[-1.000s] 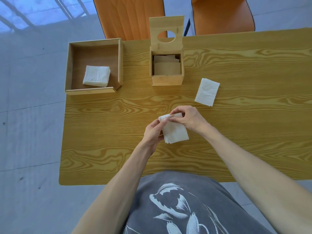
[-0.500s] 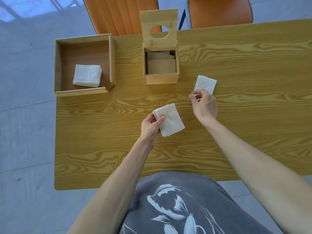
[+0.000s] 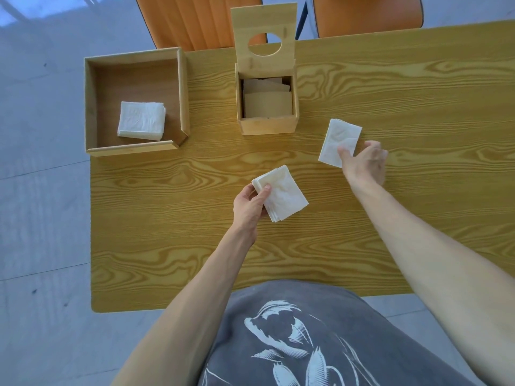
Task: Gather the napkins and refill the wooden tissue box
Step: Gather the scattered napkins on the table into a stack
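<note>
My left hand (image 3: pixel 249 206) grips a small stack of white napkins (image 3: pixel 282 193) by its left corner, just above the table's middle. My right hand (image 3: pixel 363 162) rests its thumb and fingers on the near edge of another white napkin (image 3: pixel 338 140) lying flat to the right. The wooden tissue box (image 3: pixel 267 126) stands at the back centre with its round-holed lid (image 3: pixel 264 32) raised. Brownish folded paper shows inside it. A third stack of napkins (image 3: pixel 141 124) lies in the open wooden tray (image 3: pixel 182 87) at the back left.
The wood-grain table (image 3: pixel 167 232) ends close to my body and at the left, with grey floor beyond. Two orange chairs (image 3: pixel 195 20) stand behind the far edge.
My right hand let go of the held stack and reached right to the lone napkin, now pinching its near edge. My left hand keeps the stack.
</note>
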Motion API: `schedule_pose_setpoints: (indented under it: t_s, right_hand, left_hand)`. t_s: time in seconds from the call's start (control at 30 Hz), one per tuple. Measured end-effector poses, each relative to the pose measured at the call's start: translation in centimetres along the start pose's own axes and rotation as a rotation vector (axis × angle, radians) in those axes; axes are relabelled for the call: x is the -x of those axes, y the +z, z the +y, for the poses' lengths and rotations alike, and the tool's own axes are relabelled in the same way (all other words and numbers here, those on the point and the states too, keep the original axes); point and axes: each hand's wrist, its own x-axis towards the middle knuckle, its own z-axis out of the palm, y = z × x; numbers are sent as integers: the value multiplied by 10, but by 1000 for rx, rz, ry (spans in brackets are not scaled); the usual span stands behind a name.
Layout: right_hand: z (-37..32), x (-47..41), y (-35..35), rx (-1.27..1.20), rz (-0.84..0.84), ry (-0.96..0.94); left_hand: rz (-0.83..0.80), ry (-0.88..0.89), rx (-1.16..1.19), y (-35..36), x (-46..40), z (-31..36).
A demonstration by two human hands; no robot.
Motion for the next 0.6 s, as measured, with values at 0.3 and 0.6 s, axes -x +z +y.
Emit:
schedule_pose_setpoints:
  t_s: [0.3, 0.6]
  right_hand:
    - [0, 7, 5, 4, -33, -3]
    - [9, 25, 10, -62, -55, -74]
  left_hand:
    - [-23, -2, 12, -6, 0, -5]
    - [-22, -10, 20, -13, 8, -10]
